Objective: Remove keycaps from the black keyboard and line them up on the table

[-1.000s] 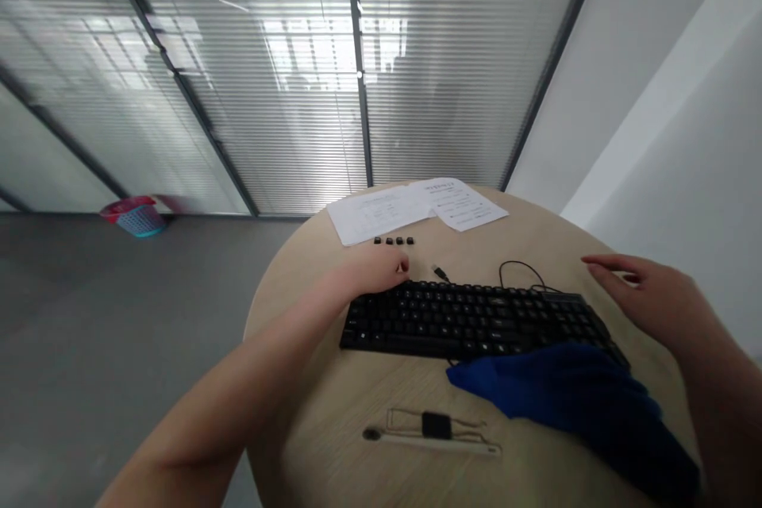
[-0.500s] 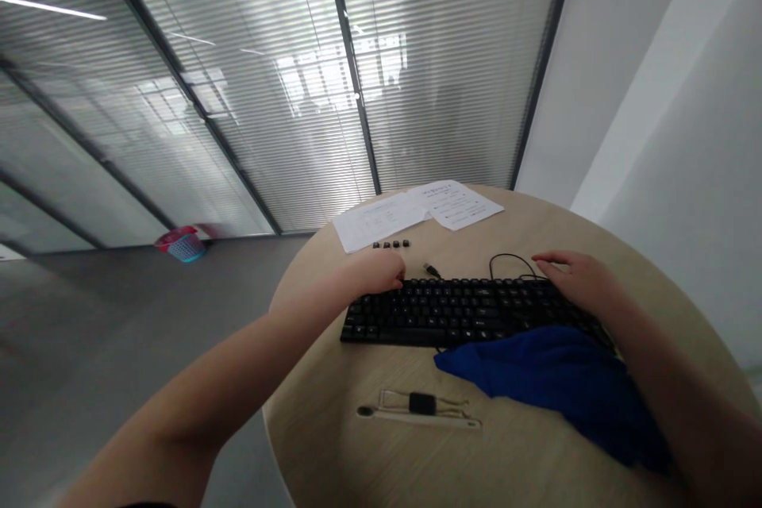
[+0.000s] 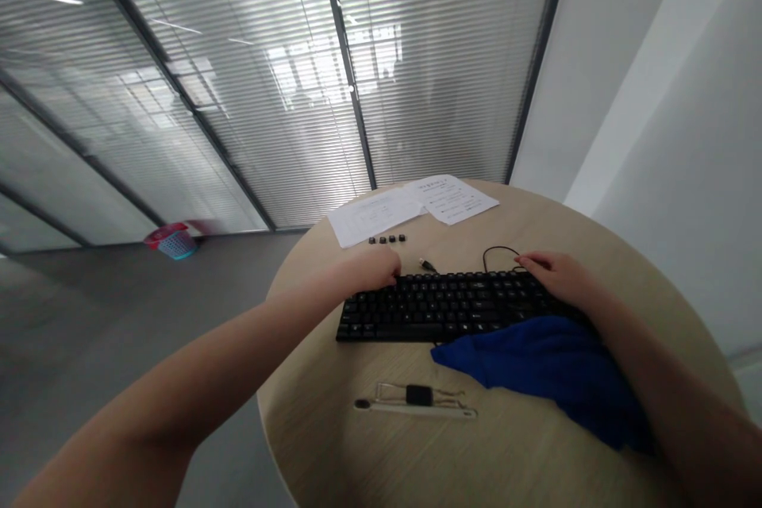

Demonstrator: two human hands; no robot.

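A black keyboard [image 3: 429,309] lies on the round wooden table. My left hand [image 3: 378,266] is closed at its far left part, fingertips down by the upper keys; whatever they hold is hidden. My right hand [image 3: 556,274] rests over the far right part with its fingers stretched past the back edge, beside the black cable [image 3: 497,248]. A USB plug [image 3: 427,263] lies just behind the keyboard. Several small black keycaps [image 3: 386,240] stand in a row beyond my left hand. A blue cloth [image 3: 536,357] covers the keyboard's near right corner.
Nearer to me lie a wire keycap puller [image 3: 419,394] with a black middle and a pale brush-like stick [image 3: 417,410]. White printed papers [image 3: 381,214] lie at the table's [image 3: 333,444] far side. A red and blue basket [image 3: 175,242] stands on the floor to the left, by glass partitions.
The view has shifted slightly. My right hand has moved a little left along the keyboard's back edge, closer to the cable. My left hand stays at the same part of the keyboard.
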